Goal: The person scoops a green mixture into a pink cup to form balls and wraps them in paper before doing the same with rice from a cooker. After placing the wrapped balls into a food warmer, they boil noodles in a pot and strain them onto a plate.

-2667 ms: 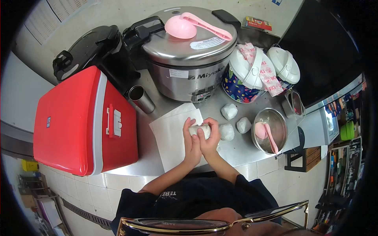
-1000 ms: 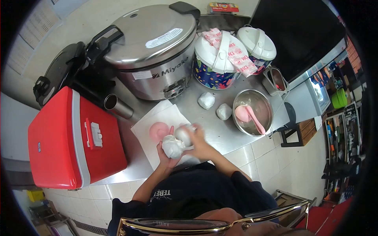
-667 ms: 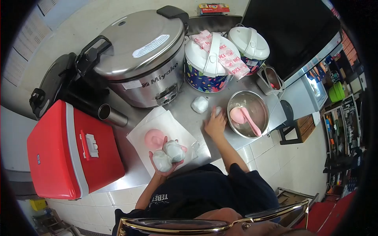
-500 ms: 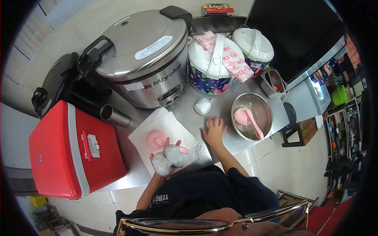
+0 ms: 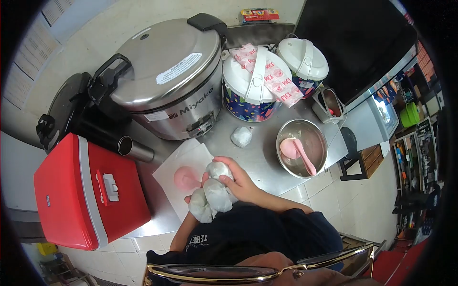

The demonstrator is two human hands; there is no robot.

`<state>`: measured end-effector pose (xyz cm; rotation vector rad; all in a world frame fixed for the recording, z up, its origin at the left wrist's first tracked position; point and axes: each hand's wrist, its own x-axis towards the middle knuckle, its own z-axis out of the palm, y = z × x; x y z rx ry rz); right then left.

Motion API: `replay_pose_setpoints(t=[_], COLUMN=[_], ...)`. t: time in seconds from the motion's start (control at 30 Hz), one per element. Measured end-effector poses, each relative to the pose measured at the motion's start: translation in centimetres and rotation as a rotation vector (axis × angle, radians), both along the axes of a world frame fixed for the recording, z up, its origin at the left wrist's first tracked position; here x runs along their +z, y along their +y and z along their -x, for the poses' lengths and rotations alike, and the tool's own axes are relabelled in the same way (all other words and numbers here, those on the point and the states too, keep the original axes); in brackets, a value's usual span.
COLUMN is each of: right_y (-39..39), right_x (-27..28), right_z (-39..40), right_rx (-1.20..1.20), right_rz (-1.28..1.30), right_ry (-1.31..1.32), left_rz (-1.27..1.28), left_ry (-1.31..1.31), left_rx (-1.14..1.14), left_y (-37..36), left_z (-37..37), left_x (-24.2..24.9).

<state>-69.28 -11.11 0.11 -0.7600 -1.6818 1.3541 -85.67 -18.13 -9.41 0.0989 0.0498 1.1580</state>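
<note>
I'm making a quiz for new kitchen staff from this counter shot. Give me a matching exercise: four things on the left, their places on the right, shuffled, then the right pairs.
Things:
1. pink scoop with handle
2. lone wrapped rice ball
3. red cooler box
4. sachets printed RICE

Places:
A. on the white lid of the floral pot
B. at the counter's left end
C. inside the steel bowl
D. on bare counter in front of the floral pot

Pairs: 1-C, 2-D, 3-B, 4-A

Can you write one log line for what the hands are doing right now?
left hand: holds two bags | right hand: adds third bag | counter: one bag left
</note>
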Motion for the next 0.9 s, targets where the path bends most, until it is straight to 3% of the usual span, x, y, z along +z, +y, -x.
replay_pose_setpoints(t=[0.07,0.1,0.2,0.27,0.3,0.37,0.5,0.57,0.6,0.7,0.73,0.77,0.87,0.9], right_y=[0.3,0.9,6.0,9.8,10.7,11.1,8.4,3.2,0.4,-10.2,-15.3,-20.6,-35.9,-41.1], right_x=[1.3,1.9,-3.4,-6.9,-8.7,-12.2,-14.6,-13.4,-14.1,-14.5,-12.4,-11.9,-12.1,-11.2], right_z=[0.0,-0.4,-1.4,-1.4,-1.3,-1.1,-2.1,-3.6,-4.7,-7.8,-7.7,-7.6,-5.4,-4.2], right_rx=[0.028,0.136,-0.008,-0.393,-0.407,-0.58,-0.599,-0.483,-0.545,-0.623,-0.591,-0.597,-0.543,-0.578], right_rz=[-0.36,-0.418,-0.357,-0.168,-0.189,-0.168,-0.188,-0.106,-0.07,-0.086,0.361,0.455,0.385,0.315], right_ry=[-0.371,-0.439,-0.289,-0.736,-0.731,-1.225,-1.143,-1.116,-1.123,-0.392,0.116,0.434,1.233,1.29], left_rz=[-0.011,-0.017,-0.033,-0.049,-0.064,-0.093,-0.157,-0.18,-0.196,-0.224,-0.23,-0.233,-0.207,-0.198], left_ry=[-0.018,-0.021,-0.034,-0.041,-0.039,-0.052,-0.069,-0.093,-0.105,-0.153,-0.173,-0.206,-0.277,-0.302], left_rx=[0.0,-0.001,-0.011,-0.021,-0.03,-0.067,-0.192,-0.291,-0.351,-0.621,-0.727,-0.845,-1.172,-1.308], left_y=[-0.3,-0.5,-0.9,-1.4,-1.5,-1.9,-2.8,-3.3,-3.6,-4.3,-4.9,-5.6,-9.7,-11.9], left_z=[0.3,0.5,1.1,1.6,2.0,2.5,3.8,4.2,4.2,3.2,2.4,1.2,-2.6,-4.3], left_x=[0.0,-0.1,0.1,0.2,0.3,0.3,0.4,0.2,0.1,0.3,0.6,0.9,2.1,2.8])
